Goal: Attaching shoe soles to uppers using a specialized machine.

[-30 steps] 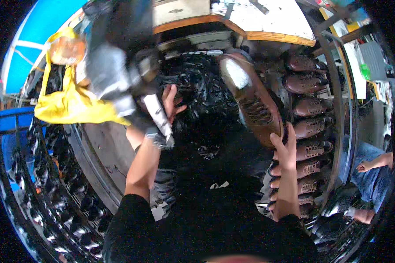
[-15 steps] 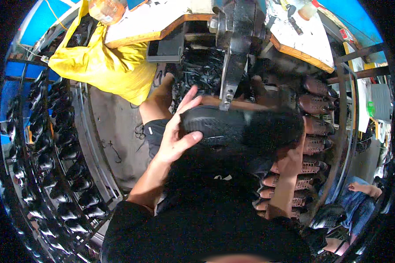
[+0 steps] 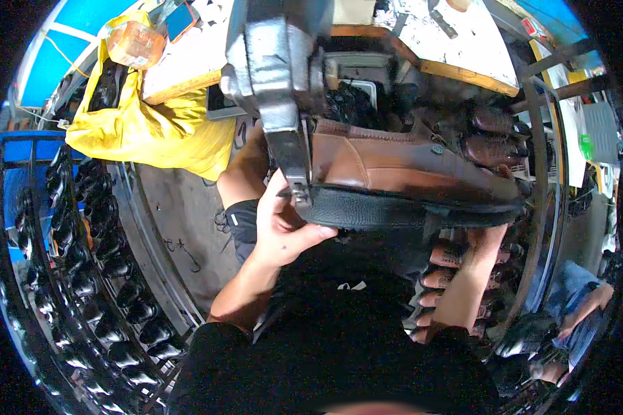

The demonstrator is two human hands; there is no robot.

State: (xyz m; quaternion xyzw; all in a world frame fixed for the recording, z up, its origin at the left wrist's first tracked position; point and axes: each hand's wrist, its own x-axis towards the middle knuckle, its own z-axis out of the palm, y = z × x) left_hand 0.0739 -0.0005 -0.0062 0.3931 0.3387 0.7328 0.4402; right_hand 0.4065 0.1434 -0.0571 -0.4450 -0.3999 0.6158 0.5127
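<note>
A brown leather shoe (image 3: 394, 166) with a thick black sole (image 3: 374, 207) is held sideways in front of me, heel to the left and toe to the right. My left hand (image 3: 280, 232) grips the heel end from below, its thumb stretched along the sole's lower edge. At the toe end my right hand (image 3: 490, 234) holds the shoe; most of its fingers are hidden behind it. A dark metal machine arm (image 3: 277, 83) comes down from above. Its narrow tip (image 3: 300, 194) stands at the heel end of the sole, close to my left fingers; whether it touches cannot be made out.
White tabletops with wooden edges (image 3: 467, 75) flank the machine. A yellow bag (image 3: 159, 131) hangs at the left. Racks of black shoes (image 3: 118, 277) stand on the left, brown shoes (image 3: 444, 254) on the right. Another person's arm (image 3: 585, 311) shows at the lower right.
The shoe has turned from showing its black underside to showing its brown upper side, and has shifted right. The machine arm now appears further left, at the heel.
</note>
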